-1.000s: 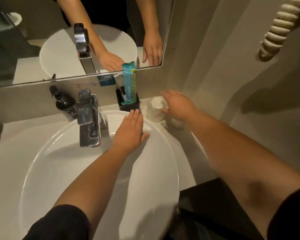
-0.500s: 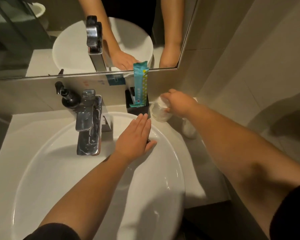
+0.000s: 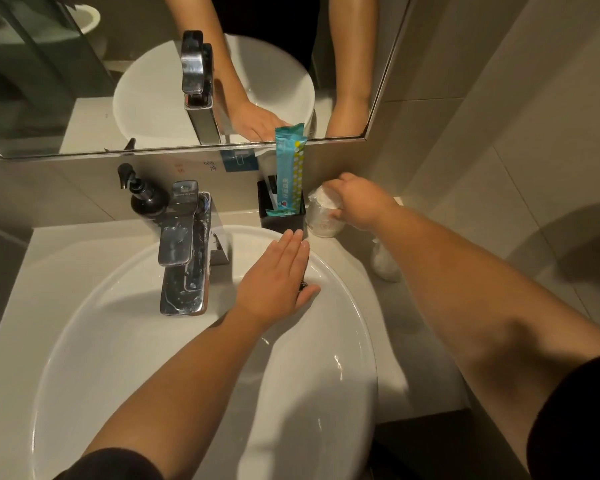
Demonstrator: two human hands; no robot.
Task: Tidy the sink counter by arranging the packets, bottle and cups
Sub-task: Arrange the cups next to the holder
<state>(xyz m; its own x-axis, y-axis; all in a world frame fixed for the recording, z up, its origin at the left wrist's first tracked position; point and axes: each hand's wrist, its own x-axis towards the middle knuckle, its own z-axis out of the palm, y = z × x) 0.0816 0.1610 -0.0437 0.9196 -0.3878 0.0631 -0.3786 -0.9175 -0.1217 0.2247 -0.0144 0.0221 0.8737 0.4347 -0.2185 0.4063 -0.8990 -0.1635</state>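
Note:
My right hand (image 3: 357, 200) grips a white wrapped cup (image 3: 321, 218) that stands on the counter just right of a black holder (image 3: 283, 220). Teal packets (image 3: 289, 168) stand upright in that holder against the wall. A second wrapped cup (image 3: 385, 259) lies on the counter under my right forearm, partly hidden. A black pump bottle (image 3: 148, 199) stands at the back left, behind the faucet. My left hand (image 3: 274, 282) rests flat, fingers straight, on the far rim of the white basin (image 3: 84, 341).
A chrome faucet (image 3: 184, 251) rises at the back of the basin, left of my left hand. A mirror (image 3: 84, 81) covers the wall above. The counter (image 3: 413, 358) ends in a dark drop at the lower right; tiled wall closes the right side.
My right hand has carried the cup back toward the wall and set it beside the black holder. My left hand stays flat on the basin rim.

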